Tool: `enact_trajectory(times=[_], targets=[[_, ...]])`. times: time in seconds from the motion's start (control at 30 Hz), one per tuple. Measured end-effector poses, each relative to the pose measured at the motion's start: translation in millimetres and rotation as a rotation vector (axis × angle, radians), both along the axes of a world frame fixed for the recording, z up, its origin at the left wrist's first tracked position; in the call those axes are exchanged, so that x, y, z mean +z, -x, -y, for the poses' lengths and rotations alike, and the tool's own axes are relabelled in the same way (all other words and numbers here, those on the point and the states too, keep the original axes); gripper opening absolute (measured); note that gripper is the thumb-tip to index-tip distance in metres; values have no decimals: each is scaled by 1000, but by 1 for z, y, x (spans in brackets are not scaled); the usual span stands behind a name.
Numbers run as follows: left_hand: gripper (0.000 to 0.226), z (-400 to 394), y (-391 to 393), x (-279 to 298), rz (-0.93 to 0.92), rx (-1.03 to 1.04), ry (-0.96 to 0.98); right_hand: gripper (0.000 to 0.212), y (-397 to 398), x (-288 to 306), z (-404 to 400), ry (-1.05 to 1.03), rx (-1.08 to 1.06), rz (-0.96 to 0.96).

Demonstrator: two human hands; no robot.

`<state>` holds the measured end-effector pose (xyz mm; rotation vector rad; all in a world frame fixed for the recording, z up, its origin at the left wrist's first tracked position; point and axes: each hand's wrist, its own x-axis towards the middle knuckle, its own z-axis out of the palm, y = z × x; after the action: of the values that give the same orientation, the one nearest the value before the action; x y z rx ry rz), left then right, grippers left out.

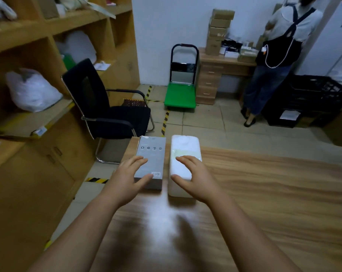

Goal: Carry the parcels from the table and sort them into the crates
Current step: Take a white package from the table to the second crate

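Here, two parcels lie side by side at the far left corner of the wood-grain desk (264, 193), long sides parallel, a narrow gap between them. The flat grey cardboard box (153, 154), printed with a row of small icons and a barcode label, sits nearest the desk's left edge; the white foam-wrapped rectangular parcel (184, 148) lies just to its right. Left hand (127, 179) is over the near end of the grey box, fingers spread and relaxed, thumb at the barcode corner; no closed grasp seen. Right hand (191, 177) is likewise spread over the near end of the white parcel, grasping nothing. Whether the palms touch cannot be told. Black mesh crates (311, 95) are stacked on the floor, far right.
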<state>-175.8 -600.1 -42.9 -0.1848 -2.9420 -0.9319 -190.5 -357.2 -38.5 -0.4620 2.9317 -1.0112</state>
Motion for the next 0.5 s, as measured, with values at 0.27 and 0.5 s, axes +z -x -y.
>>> enact_trajectory(times=[0.27,0.5], targets=[[72,46,13,-29,69,103,30,65,32,-35,58,22,142,83],[65,55,48,-55,104,-40,27,61,53,-37,61,-75,-32,65]])
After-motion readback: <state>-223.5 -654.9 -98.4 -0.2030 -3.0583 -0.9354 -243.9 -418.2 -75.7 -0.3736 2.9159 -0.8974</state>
